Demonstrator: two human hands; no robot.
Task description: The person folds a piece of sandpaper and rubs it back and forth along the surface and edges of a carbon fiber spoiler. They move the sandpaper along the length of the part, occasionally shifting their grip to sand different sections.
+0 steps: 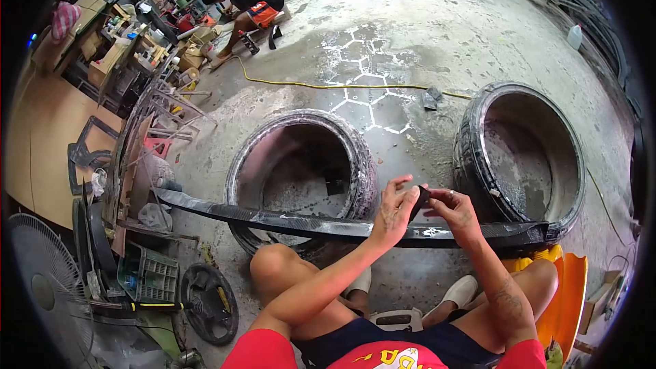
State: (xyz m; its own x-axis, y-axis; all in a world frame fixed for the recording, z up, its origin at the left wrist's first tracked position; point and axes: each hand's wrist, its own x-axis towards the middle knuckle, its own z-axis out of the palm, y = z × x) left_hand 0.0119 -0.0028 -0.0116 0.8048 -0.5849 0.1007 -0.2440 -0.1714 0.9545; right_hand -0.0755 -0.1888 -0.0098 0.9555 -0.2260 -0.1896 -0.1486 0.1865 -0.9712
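A long dark curved strip [301,222] with whitish smears lies across two upright-opening tires, the left tire [362,157] and the right tire [471,140]. Above the strip, my left hand [396,210] grips a small black piece [419,202], fingers partly raised. My right hand [454,213] is beside it, its fingertips pinched together at the piece's right side. Whether those fingertips hold part of the piece is too small to tell.
A person [253,3] crouches at the back left. A yellow hose [294,83] crosses the floor. At left are a fan [44,290], a green crate [154,273] and a steering wheel [208,303]. An orange panel [568,297] stands at right.
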